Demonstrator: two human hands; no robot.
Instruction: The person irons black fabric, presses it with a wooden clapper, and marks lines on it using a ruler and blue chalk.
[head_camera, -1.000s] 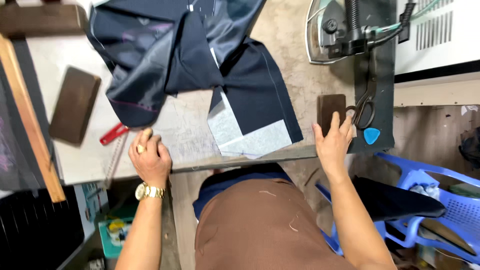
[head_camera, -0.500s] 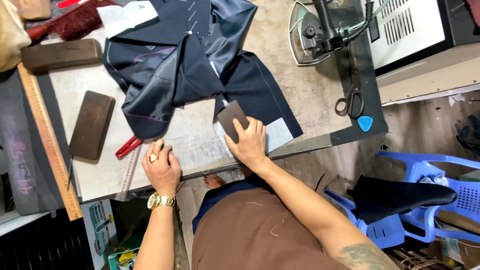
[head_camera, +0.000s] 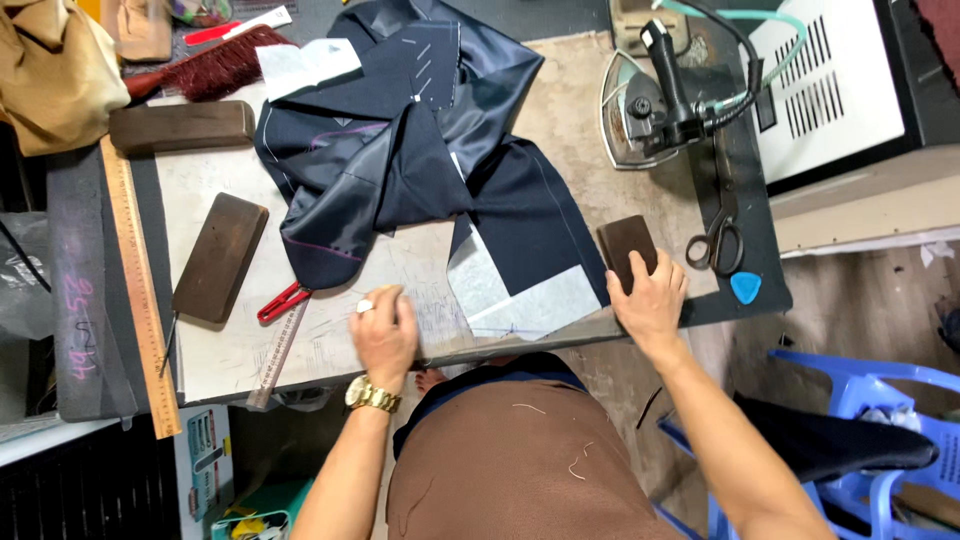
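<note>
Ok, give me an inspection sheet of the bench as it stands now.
Surface: pale worktable, marked with pen lines.
Job's things: navy garment with white interfacing panel; small dark block.
Clutter: two wooden blocks, wooden ruler, red-handled tool, brush, scissors, blue chalk.
Hands: left hand flat on the table; right hand on the small dark block.
Cables: hose from the iron.
Surroundings: blue plastic chair.
</note>
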